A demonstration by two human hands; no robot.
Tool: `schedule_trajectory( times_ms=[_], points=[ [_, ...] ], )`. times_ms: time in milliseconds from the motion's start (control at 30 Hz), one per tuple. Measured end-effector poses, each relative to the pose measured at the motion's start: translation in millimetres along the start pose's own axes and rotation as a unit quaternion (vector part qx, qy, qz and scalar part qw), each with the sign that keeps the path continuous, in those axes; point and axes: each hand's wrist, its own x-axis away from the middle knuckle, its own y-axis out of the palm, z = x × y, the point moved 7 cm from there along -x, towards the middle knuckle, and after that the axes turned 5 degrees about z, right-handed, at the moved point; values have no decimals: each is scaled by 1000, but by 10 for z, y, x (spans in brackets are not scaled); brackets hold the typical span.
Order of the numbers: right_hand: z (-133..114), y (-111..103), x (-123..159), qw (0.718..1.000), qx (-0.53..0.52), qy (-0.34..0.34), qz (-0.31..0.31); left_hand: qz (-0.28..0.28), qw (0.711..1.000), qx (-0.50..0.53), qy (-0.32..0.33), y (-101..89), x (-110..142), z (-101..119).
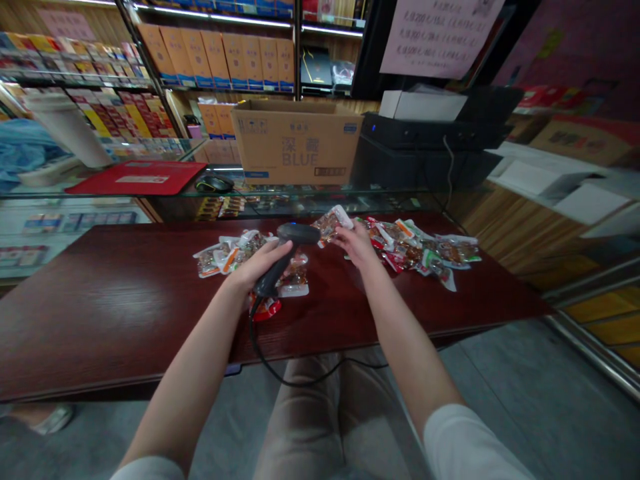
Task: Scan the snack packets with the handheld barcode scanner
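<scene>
My left hand (263,265) is wrapped round the handle of a black barcode scanner (299,233), whose head points right. Between the fingers of my right hand (356,241) is a clear snack packet (331,225) with brown contents, held up in front of the scanner's head. Several similar packets (233,253) lie under and beside my left hand, among them a red-edged one (267,309) below the scanner. To the right of my right hand spreads a bigger heap of snack packets (410,247), with white, red, orange and green parts.
The packets lie on a dark red wooden table (130,300). Behind it, a cardboard box (300,143), a mouse (214,183) and a red folder (140,178) rest on a glass counter. The scanner's black cable (300,385) loops over my lap. A white cup (70,130) stands left.
</scene>
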Motion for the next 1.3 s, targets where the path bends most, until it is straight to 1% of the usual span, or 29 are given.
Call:
schedule_trajectory(
  times_ms=[100, 267, 433, 667, 767, 833, 900, 967, 1000, 1067, 1100, 1200, 1300],
  points=[
    [35, 14, -21, 1000, -5, 2, -3, 2, 1000, -1, -12, 36, -6, -35],
    [37, 10, -38, 1000, -15, -3, 5, 27, 1000, -4, -13, 7, -22, -43],
    [43, 36, -29, 1000, -10, 12, 11, -9, 1000, 6, 6, 50, -24, 1],
    [19, 52, 15, 1000, -2, 5, 0, -25, 999, 22, 18, 15, -67, -50],
    [-8, 34, -9, 1000, 22, -19, 3, -23, 999, 23, 20, -19, -86, -73],
    [-70, -21, -38, 997, 43, -52, 33, -12, 999, 24, 17, -48, -93, -82],
    [-188, -112, -61, 989, 75, -101, 78, -2, 1000, 24, 14, -70, -94, -84],
    [-369, -241, -58, 967, 133, -173, 129, 2, 1000, 23, 12, -80, -92, -81],
    [-471, -318, -45, 949, 172, -211, 157, 3, 1000, 23, 10, -83, -92, -80],
    [-650, -496, -6, 902, 258, -266, 221, 8, 1000, 27, 7, -92, -92, -76],
    [-713, -589, 11, 877, 300, -278, 250, 13, 999, 30, 6, -100, -92, -74],
    [-806, -838, 48, 816, 400, -271, 317, 27, 999, 33, 11, -122, -97, -61],
    [-803, -1007, 83, 772, 469, -230, 362, 29, 999, 34, 17, -138, -107, -58]
  ],
)
